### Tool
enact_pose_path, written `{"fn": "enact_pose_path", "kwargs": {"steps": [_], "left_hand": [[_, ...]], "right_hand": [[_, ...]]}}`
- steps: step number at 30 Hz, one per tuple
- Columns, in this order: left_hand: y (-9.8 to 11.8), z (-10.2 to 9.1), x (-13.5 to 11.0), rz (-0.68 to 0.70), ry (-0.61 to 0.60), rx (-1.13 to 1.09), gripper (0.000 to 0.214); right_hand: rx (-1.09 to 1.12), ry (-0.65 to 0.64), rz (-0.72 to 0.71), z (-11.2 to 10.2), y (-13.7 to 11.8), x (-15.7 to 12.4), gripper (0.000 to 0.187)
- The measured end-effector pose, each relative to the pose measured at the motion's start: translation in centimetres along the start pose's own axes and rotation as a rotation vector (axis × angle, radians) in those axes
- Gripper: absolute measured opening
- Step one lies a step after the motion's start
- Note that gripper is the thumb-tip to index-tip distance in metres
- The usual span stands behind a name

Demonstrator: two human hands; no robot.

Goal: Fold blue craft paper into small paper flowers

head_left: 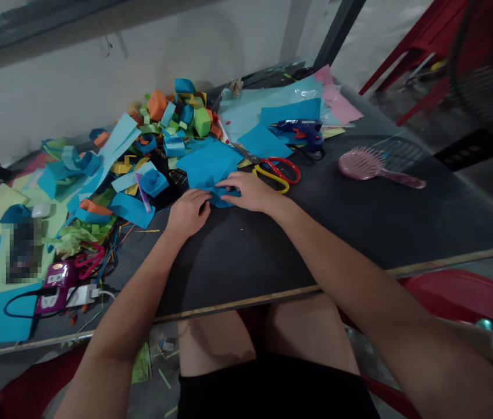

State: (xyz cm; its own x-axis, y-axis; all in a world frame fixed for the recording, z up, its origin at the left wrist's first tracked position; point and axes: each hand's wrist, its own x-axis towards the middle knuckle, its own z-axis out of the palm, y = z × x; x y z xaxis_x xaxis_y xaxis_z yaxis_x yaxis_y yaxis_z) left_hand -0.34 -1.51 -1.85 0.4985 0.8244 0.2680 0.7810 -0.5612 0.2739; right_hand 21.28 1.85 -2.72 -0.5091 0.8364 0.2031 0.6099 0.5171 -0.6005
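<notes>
Near the edge of a dark tabletop (246,256), a magenta power strip (62,279) bore an oval mark too small to read. Farther in, a person's left hand (188,212) and right hand (250,191) met the near edge of a blue paper sheet (209,160) — fingertips against it, though whether they pinched it could not be told. Beyond lay red-and-yellow scissors (265,161), a blue glue gun (313,134) and a heap of coloured paper pieces (185,116), with a pale wall (246,35) and red chair (427,26) behind.

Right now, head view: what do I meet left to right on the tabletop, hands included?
Magenta device → lilac stick → left hand → right hand → blue glue gun → pink hairbrush. Blue paper and scissors omitted: overlaps.
</notes>
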Motion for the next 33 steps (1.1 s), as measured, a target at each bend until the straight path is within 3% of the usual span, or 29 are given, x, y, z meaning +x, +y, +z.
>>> {"fn": "enact_pose_path", "kwargs": {"steps": [11,33], "left_hand": [[1.7,-0.2,-0.3,0.016,-0.184,0.198,0.044],[2.6,-0.3,-0.8,-0.028,-0.236,0.205,0.047]], "right_hand": [[0.039,0.039,0.098,0.2,0.4,0.5,0.043],[0.015,-0.007,0.090,-0.1,0.0,0.5,0.038]]}}
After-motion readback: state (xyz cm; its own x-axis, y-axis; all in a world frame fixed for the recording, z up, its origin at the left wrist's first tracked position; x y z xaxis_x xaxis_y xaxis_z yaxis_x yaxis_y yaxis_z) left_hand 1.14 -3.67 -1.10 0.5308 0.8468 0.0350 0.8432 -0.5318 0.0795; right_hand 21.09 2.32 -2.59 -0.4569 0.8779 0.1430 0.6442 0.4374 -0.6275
